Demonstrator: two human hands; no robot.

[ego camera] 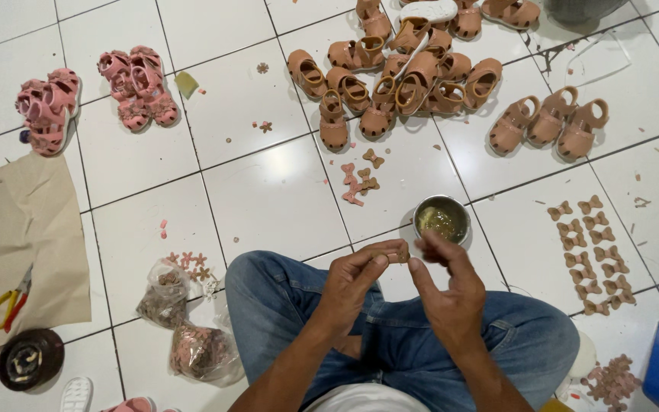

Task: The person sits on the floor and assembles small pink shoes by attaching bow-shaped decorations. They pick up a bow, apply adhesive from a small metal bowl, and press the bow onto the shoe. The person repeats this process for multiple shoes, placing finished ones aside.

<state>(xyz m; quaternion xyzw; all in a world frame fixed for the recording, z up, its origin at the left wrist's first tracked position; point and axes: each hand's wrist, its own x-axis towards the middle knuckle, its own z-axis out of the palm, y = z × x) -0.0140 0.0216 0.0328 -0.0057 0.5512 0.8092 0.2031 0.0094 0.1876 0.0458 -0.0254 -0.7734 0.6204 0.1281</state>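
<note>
Both hands pinch one small tan bow piece just beside the glue tin.

I note left hand (352, 286) and right hand (448, 294) fingertips clamped on the bow piece (398, 255), held close to the glue tin (442, 219), likely for easy dipping; finished bows (593, 255) lie in rows right of the tin.

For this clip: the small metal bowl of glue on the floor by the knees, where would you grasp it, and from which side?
Take the metal bowl by its bare near rim, pinching from above on the side facing the right hand. It stands upright and open, the yellowish glue sits inside, and the near side is free of the sandals behind.
</note>
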